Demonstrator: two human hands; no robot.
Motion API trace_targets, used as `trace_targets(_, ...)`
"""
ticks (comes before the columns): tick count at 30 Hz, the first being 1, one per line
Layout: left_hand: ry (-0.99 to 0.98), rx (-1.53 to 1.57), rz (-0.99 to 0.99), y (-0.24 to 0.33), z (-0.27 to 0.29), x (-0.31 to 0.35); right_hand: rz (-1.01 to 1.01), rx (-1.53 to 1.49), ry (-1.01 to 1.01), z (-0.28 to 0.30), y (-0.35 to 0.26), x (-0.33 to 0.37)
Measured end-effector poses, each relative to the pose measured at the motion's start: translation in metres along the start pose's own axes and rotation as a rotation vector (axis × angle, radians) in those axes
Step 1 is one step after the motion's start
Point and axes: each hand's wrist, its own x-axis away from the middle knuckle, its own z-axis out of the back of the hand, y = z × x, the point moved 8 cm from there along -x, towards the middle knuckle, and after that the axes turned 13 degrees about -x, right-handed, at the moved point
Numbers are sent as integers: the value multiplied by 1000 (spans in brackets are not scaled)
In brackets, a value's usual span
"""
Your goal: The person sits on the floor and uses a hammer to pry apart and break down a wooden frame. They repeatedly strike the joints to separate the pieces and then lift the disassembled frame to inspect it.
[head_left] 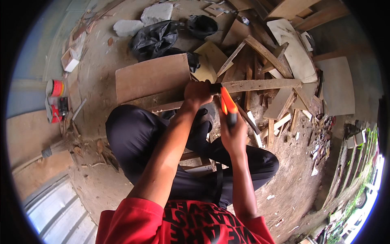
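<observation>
My left hand is closed in a fist over a long wooden strip. A short dark piece pokes out of its right side; what it belongs to is hidden. Just right of it, my right hand is wrapped around a tool with an orange-and-black handle. The tool's upper end meets the strip close to the dark piece, and its working part cannot be made out. Left of the hands, a wide brown board lies beyond my knees.
Scrap wood is heaped at the right. Black plastic bags and pale blocks lie at the far side. An orange-red can stands by the left wall. My crossed legs fill the near middle.
</observation>
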Motion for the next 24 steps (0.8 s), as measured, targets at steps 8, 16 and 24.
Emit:
trace_targets(8, 75, 29, -23, 1, 4, 11, -261, 66, -10, 61, -62, 92)
trace_targets(16, 145, -61, -89, 6, -14, -1, -161, 108, -64, -1, 5, -49)
trace_targets(24, -71, -8, 32, 1, 0, 10, -208, 8, 39, 42, -17, 67)
